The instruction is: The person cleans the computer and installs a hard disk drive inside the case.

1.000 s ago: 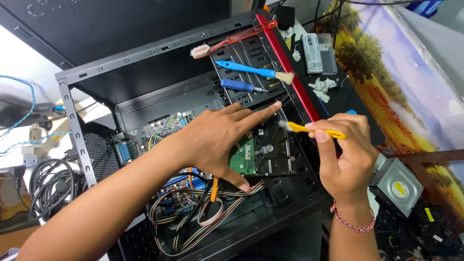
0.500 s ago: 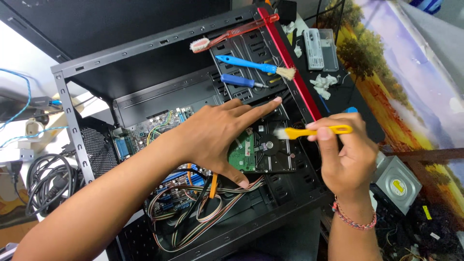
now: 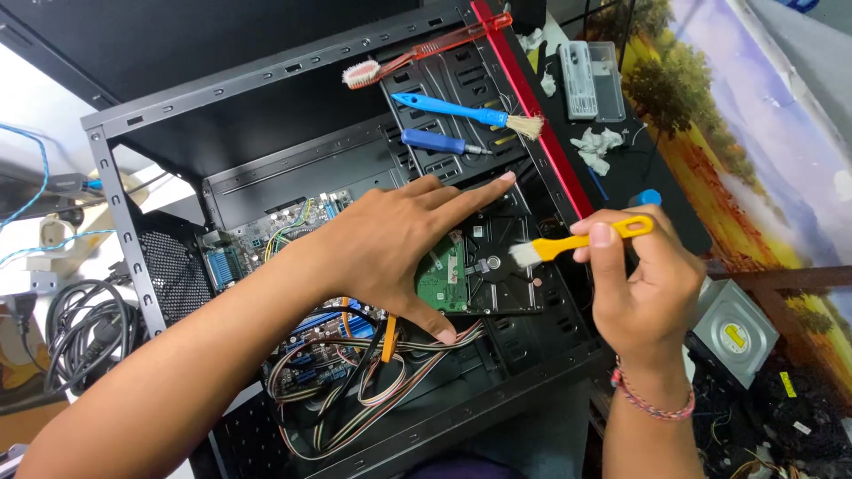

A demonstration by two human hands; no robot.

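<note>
Hard drive [image 3: 486,270] lies steadied under the flat, spread left hand [image 3: 390,248]; at three o'clock, right hand [image 3: 643,284] fingers pinch a yellow brush [image 3: 577,241], best swept lightly.

A dark table [image 3: 639,168] carries the work, and along its right side lies a painted landscape cloth [image 3: 754,160] with trees, yellow fields and pale sky. At the left, a white surface [image 3: 35,98] shows in bright light, with black cables [image 3: 80,333] coiled below it.

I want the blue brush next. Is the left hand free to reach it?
Probably yes: the left hand lies open on the hard drive, holding nothing, and the blue brush lies uncovered just beyond its fingertips.
</note>
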